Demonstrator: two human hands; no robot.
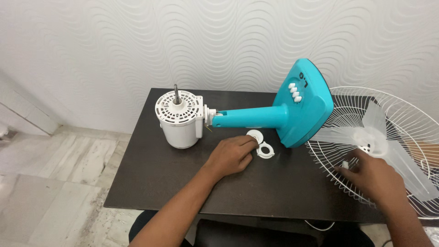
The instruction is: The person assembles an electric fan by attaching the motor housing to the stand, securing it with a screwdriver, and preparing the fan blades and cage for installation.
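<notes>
A dismantled table fan lies on a dark table point(155, 174): white motor housing point(180, 120) with its shaft pointing up, joined to a teal neck and base point(292, 112) with white buttons. My left hand point(231, 155) rests on the table, fingertips touching a white ring-shaped nut point(265, 151) beside a round white cap point(254, 136). My right hand point(372, 176) lies on the white wire guard point(402, 119), fingers on a small white piece point(346, 164). A translucent fan blade point(388, 146) sits inside the guard.
A white textured wall stands behind the table. Pale tiled floor point(50, 183) lies to the left. A thin white cord point(320, 226) hangs below the table's front edge. The guard overhangs the table's right side.
</notes>
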